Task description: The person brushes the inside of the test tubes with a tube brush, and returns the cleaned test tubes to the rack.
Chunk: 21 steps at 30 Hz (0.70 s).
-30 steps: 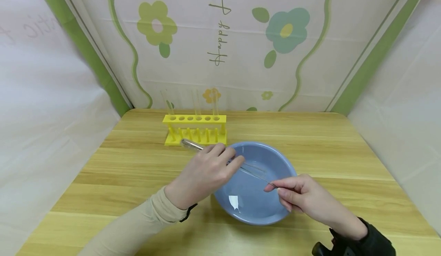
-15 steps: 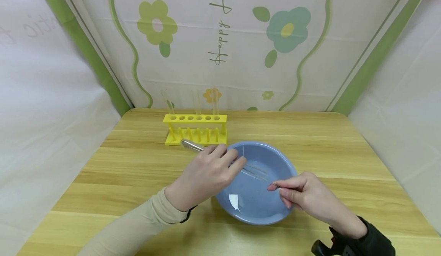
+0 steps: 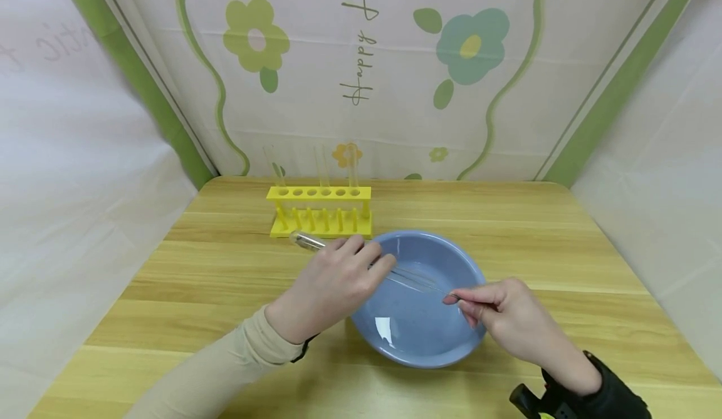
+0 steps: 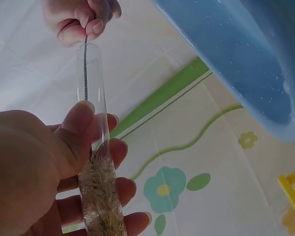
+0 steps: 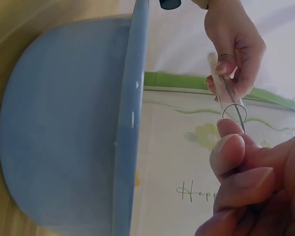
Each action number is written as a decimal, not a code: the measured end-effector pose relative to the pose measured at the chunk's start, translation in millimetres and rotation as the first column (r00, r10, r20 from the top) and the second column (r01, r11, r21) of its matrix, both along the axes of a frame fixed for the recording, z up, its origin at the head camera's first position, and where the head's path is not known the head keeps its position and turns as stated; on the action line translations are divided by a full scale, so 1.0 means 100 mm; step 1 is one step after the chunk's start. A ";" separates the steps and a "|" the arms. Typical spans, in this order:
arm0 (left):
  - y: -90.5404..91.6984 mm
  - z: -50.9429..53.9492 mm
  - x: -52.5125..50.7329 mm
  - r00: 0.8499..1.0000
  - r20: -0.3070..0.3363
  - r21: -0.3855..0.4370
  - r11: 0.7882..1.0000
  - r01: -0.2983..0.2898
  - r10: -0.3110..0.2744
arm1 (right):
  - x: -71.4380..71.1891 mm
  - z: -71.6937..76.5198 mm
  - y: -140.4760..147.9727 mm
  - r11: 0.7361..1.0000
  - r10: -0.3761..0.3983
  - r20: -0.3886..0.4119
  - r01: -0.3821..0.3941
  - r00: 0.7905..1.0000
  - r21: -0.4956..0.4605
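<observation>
My left hand (image 3: 333,290) grips a clear glass test tube (image 4: 102,113) above the blue basin (image 3: 423,334). Fingers and thumb wrap round the tube in the left wrist view. Inside the tube sits the pale bristle head of a test tube brush (image 4: 101,196). Its twisted wire handle (image 4: 85,73) comes out through the open mouth. The right hand (image 3: 510,319) pinches that wire between thumb and fingers, just beyond the tube's rim. In the head view the tube slants, its closed end up to the left and its mouth toward the right hand.
Behind the left hand stands a yellow test tube rack (image 3: 318,193) with three clear tubes (image 3: 323,168) upright in it. All this is on a wooden table (image 3: 197,268). A printed cloth (image 3: 361,124) hangs behind the table's far edge.
My right hand has moved slightly right and away from me, still pinching the wire. The left hand, holding the tube, has shifted slightly left in the last half second.
</observation>
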<state>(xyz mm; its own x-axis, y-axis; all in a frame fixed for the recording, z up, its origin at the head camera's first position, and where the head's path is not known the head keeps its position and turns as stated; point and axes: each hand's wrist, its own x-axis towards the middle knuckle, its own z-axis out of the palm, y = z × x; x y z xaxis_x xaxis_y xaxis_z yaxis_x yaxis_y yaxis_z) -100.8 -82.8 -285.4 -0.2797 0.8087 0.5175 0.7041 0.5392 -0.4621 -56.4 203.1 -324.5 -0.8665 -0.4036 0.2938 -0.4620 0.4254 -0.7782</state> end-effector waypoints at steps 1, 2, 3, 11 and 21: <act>0.00 0.00 0.00 1.000 0.001 -0.001 1.000 -0.002 0.002 | 0.00 -0.01 0.00 1.000 -0.004 -0.026 0.004 1.000 0.000; -0.01 0.00 0.00 1.000 0.006 -0.001 1.000 -0.002 0.003 | 0.00 -0.01 -0.01 1.000 -0.009 -0.056 0.010 0.998 0.004; -0.01 0.00 -0.01 1.000 0.009 -0.001 1.000 -0.003 0.003 | 0.01 -0.02 -0.01 1.000 -0.013 -0.076 0.014 0.997 0.005; -0.05 -0.01 -0.04 1.000 0.009 0.013 1.000 0.005 -0.005 | 0.01 -0.06 0.01 0.999 -0.028 -0.253 0.037 0.967 0.031; -0.10 -0.01 -0.06 0.999 0.033 0.027 1.000 0.005 -0.006 | -0.04 -0.13 0.09 0.996 -0.018 -0.484 0.057 0.875 0.067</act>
